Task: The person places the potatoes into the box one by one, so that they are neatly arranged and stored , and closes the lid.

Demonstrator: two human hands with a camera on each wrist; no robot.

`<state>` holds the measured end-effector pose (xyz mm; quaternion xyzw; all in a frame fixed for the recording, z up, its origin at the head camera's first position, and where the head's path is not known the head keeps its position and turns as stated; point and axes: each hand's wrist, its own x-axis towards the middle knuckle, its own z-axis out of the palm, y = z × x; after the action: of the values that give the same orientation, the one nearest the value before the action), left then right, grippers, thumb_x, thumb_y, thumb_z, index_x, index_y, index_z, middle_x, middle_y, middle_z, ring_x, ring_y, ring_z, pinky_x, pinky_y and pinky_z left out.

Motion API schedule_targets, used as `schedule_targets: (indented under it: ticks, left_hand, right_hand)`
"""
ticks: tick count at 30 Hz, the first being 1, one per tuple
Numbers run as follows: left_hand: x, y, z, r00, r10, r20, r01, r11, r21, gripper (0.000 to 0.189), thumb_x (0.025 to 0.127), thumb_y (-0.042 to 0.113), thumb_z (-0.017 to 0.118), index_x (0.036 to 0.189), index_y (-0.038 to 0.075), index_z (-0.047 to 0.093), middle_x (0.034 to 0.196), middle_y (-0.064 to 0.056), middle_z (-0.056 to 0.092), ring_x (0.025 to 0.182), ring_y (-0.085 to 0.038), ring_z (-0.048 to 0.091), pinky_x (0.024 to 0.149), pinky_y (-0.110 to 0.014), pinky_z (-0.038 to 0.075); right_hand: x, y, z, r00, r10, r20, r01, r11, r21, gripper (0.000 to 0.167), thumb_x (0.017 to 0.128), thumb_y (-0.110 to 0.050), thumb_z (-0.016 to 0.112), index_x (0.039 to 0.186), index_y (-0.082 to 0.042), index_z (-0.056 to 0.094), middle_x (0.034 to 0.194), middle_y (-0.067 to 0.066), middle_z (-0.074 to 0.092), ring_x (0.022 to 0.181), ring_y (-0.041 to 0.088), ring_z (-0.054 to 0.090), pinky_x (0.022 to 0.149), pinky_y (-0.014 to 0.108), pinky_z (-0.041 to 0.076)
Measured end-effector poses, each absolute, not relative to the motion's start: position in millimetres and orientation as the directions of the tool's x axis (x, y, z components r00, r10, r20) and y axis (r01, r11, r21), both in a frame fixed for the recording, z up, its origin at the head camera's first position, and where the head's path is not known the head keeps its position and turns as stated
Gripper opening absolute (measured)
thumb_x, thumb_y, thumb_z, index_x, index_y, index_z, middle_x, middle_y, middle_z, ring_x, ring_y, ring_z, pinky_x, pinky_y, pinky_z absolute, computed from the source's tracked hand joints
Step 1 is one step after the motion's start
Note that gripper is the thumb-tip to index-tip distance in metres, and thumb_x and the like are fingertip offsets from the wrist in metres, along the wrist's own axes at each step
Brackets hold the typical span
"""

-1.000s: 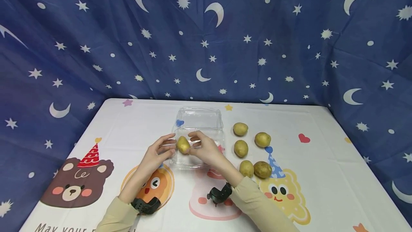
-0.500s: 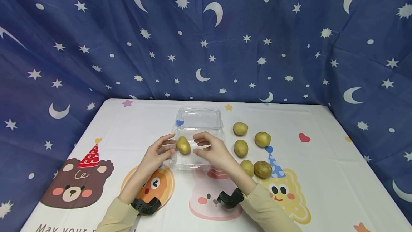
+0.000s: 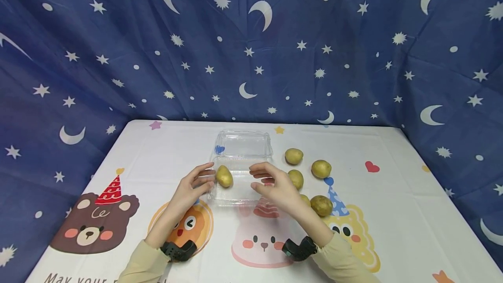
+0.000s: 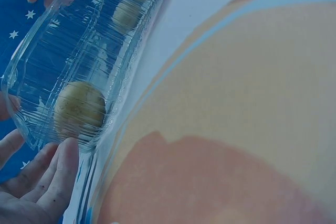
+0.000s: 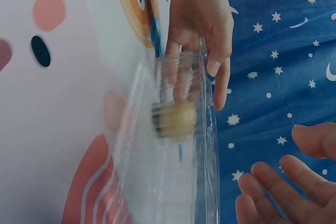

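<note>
A clear plastic clamshell box (image 3: 243, 194) lies unfolded on the table, its lid (image 3: 247, 144) tipped back toward the curtain. One potato (image 3: 224, 176) sits inside at the left end of the tray, also showing through the ribbed wall as a potato (image 4: 80, 107) in the left wrist view. My left hand (image 3: 194, 187) rests its relaxed fingers against the box's left end, beside that potato. Over the right part of the tray, my right hand (image 3: 277, 187) has loosely bent fingers with nothing between them; the right wrist view shows its fingertips (image 5: 262, 171) spread apart.
Several potatoes lie right of the box, including a potato (image 3: 294, 156) at the back, a potato (image 3: 321, 169) farther right and a potato (image 3: 321, 205) nearer me. My right hand and forearm partly cover two others. A blue starry curtain (image 3: 251, 77) rises behind the table.
My right hand has let go of the potato, leaving it in the tray, and has moved right toward the other potatoes. The left hand has stayed at the box's left end.
</note>
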<state>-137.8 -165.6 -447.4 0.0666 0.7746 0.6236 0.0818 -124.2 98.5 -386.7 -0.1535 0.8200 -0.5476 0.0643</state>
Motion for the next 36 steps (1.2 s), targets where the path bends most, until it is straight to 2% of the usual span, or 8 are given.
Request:
schedule_targets:
  ticks: [6, 11, 19, 25, 33, 36]
  left_hand:
    - [-138, -165, -447, -0.978, 0.206, -0.043, 0.002, 0.213, 0.977, 0.055, 0.094, 0.012, 0.061, 0.145, 0.014, 0.042, 0.138, -0.019, 0.051, 0.125, -0.037, 0.053, 0.081, -0.019, 0.051]
    - [-137, -165, -446, -0.976, 0.21, -0.053, -0.006, 0.217, 0.976, 0.054, 0.095, 0.012, 0.059, 0.146, 0.013, 0.04, 0.138, -0.019, 0.051, 0.124, -0.037, 0.053, 0.082, -0.018, 0.051]
    - [-137, -165, -446, -0.977, 0.209, -0.052, -0.005, 0.222, 0.975, 0.054, 0.095, 0.011, 0.059, 0.145, 0.011, 0.04, 0.138, -0.02, 0.051, 0.124, -0.036, 0.054, 0.083, -0.019, 0.051]
    - [-137, -165, -447, -0.977, 0.204, -0.053, -0.012, 0.199, 0.98, 0.054, 0.094, 0.009, 0.06, 0.145, 0.014, 0.042, 0.138, -0.018, 0.051, 0.125, -0.036, 0.052, 0.082, -0.02, 0.052]
    - [-138, -166, -450, -0.976, 0.211, -0.054, -0.016, 0.179, 0.984, 0.055, 0.094, 0.014, 0.06, 0.146, 0.014, 0.04, 0.14, -0.018, 0.049, 0.127, -0.037, 0.05, 0.084, -0.018, 0.051]
    - [-138, -165, -451, -0.975, 0.213, -0.063, -0.027, 0.169, 0.985, 0.056, 0.094, 0.014, 0.06, 0.146, 0.014, 0.04, 0.141, -0.018, 0.048, 0.128, -0.037, 0.05, 0.084, -0.017, 0.051]
  right_hand:
    - [-119, 114, -386, -0.939, -0.331, 0.096, -0.221, 0.364, -0.905, 0.038, 0.086, -0.007, 0.068, 0.123, -0.007, 0.059, 0.122, 0.013, 0.064, 0.113, 0.027, 0.06, 0.1, 0.05, 0.045]
    - [-116, 126, -388, -0.936, -0.324, 0.139, -0.267, 0.396, -0.879, 0.036, 0.085, -0.007, 0.069, 0.12, -0.009, 0.061, 0.117, 0.009, 0.067, 0.111, 0.028, 0.062, 0.098, 0.049, 0.047]
    - [-109, 147, -391, -0.959, -0.261, 0.107, -0.22, 0.456, -0.862, 0.035, 0.086, -0.009, 0.069, 0.121, -0.015, 0.062, 0.117, 0.004, 0.068, 0.111, 0.022, 0.062, 0.098, 0.049, 0.047]
    - [-104, 165, -394, -0.963, -0.23, 0.142, -0.239, 0.48, -0.844, 0.034, 0.087, -0.009, 0.069, 0.119, -0.012, 0.063, 0.113, 0.007, 0.069, 0.105, 0.029, 0.064, 0.094, 0.045, 0.051]
    - [-97, 186, -395, -0.959, -0.209, 0.19, -0.275, 0.539, -0.796, 0.033, 0.087, -0.01, 0.069, 0.12, -0.01, 0.063, 0.113, 0.005, 0.07, 0.106, 0.021, 0.065, 0.092, 0.034, 0.052]
    - [-95, 193, -396, -0.965, -0.189, 0.181, -0.257, 0.564, -0.784, 0.032, 0.088, -0.01, 0.069, 0.119, -0.01, 0.063, 0.113, 0.004, 0.07, 0.106, 0.024, 0.064, 0.089, 0.035, 0.054]
